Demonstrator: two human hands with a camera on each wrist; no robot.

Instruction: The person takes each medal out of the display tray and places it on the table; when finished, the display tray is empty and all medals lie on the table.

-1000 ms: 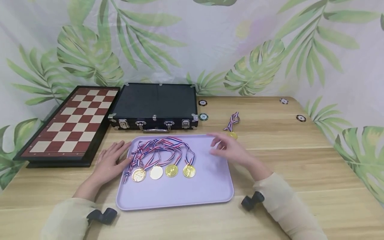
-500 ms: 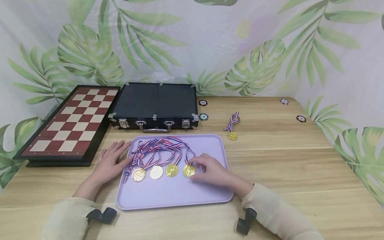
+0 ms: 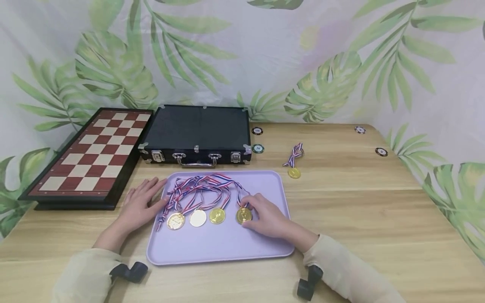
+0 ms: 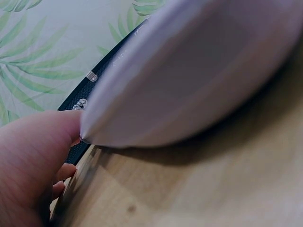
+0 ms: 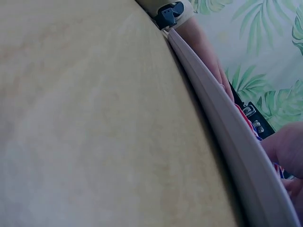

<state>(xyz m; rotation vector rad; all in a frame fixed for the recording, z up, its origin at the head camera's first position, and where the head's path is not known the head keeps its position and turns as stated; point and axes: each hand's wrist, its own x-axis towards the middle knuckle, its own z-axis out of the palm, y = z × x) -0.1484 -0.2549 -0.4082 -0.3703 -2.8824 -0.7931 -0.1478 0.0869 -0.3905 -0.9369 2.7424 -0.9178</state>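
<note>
My right hand (image 3: 269, 216) is resting on the lilac tray (image 3: 223, 248), its fingers curling round the rightmost gold medal (image 3: 243, 215) and pinching it at its edge. My left hand (image 3: 141, 202) is lying flat on the bench (image 3: 360, 219) with fingers stretched out and relaxed, the fingertips touching the tray's left rim; from the left wrist view the thumb is pressing against that rim.

Three more gold medals (image 3: 198, 217) are lying in a row on the tray just left of the one I am holding, and their red, white and blue ribbons (image 3: 201, 187) are looping together toward the tray's far edge, overlapping one another.

A fifth medal with its ribbon bunched up (image 3: 293, 166) is sitting on the bench beyond the tray's far right corner, apart from it. A black case (image 3: 197, 132) with metal latches is standing behind the tray, and a folded chessboard (image 3: 91, 153) is lying to its left. Poker chips (image 3: 257, 148) are scattered near the case's right end and further off toward the bench's far right corner. A leaf-printed cloth (image 3: 242, 54) is hanging behind everything.
</note>
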